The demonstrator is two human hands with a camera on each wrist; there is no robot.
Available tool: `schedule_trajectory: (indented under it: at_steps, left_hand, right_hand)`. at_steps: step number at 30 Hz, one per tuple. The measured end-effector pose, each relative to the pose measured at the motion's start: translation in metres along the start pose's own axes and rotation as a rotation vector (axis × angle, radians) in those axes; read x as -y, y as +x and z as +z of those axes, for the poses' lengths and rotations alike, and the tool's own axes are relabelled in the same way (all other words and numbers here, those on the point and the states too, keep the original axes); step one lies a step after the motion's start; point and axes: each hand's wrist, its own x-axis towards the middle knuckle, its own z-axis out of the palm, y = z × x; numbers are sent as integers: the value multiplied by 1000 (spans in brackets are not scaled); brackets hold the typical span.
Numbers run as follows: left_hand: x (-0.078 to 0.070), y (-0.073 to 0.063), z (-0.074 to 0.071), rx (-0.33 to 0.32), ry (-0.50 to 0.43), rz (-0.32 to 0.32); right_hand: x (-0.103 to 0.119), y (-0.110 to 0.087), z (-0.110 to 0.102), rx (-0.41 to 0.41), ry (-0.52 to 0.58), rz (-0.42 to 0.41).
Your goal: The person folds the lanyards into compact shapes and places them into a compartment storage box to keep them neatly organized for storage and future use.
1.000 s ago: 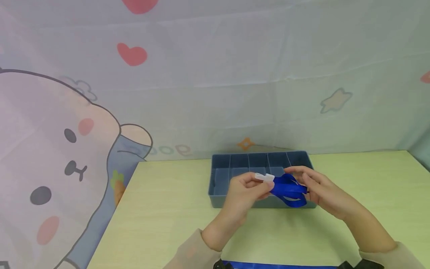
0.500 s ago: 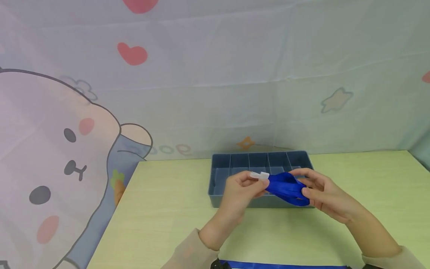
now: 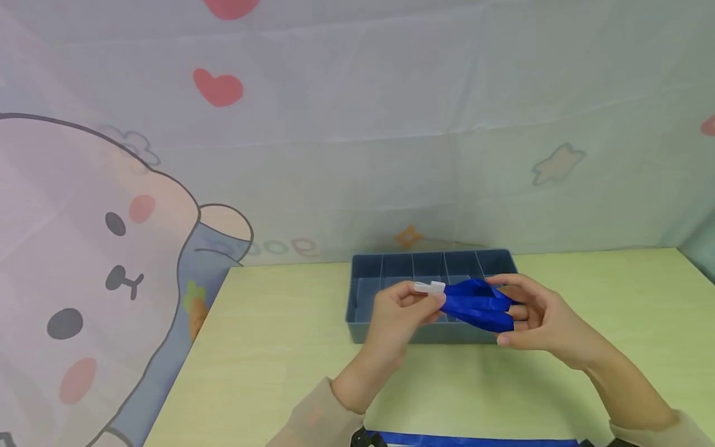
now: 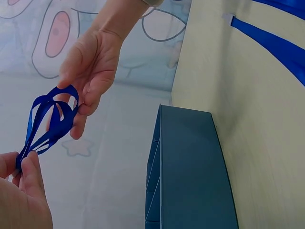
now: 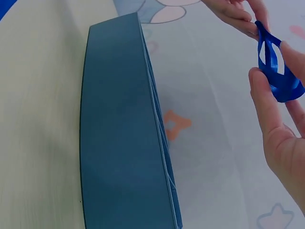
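Observation:
A blue lanyard (image 3: 477,304), gathered into several flat loops, hangs in the air in front of the compartment box. Its white plastic end piece (image 3: 430,287) points left. My left hand (image 3: 399,316) pinches the lanyard at the neck beside that piece, thumb against fingertips; the left wrist view shows this hold on the gathered bands (image 4: 40,129). On the loop side is my right hand (image 3: 550,323), its fingers spread behind and over the loops and its thumb lower, apart from the fingers. In the right wrist view the loops (image 5: 283,86) lie between thumb and fingers.
A blue-grey box (image 3: 436,334) with several compartments stands at the back of the pale table (image 3: 268,347), behind the hands. Another blue band (image 3: 475,441) lies along the near table edge. A printed curtain (image 3: 357,124) hangs behind.
The lanyard has shifted slightly left with my left hand. My right hand came onto the loops and its thumb pressed them; now the thumb has dropped below and the loops are spread wider.

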Motion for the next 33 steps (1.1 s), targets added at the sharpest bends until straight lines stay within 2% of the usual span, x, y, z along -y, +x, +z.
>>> schedule_trajectory:
  at_steps: [10,17,20,23,25,30,33]
  left_hand:
    - [1,0,-2,-3,-22,-10]
    - [1,-1,-3,-3,-18,-20]
    - [2,-2,-4,-5,-11,-17]
    - [2,-2,-4,-6,3,-13]
    - [3,-2,-5,-9,17,-6]
    - [7,1,-6,-21,63,27]
    - [9,2,-6,-23,63,33]
  right_hand:
    - [-5,-1,6,-150,-128,-148]
    - [-5,-2,10,-253,-150,-198]
    - [-6,-3,10,-271,-169,-201]
    - [-7,-3,9,-246,-189,-196]
    - [-8,-3,7,-199,-180,-206]
    - [-12,1,4,-19,-61,-218]
    - [-12,2,4,11,15,-189]
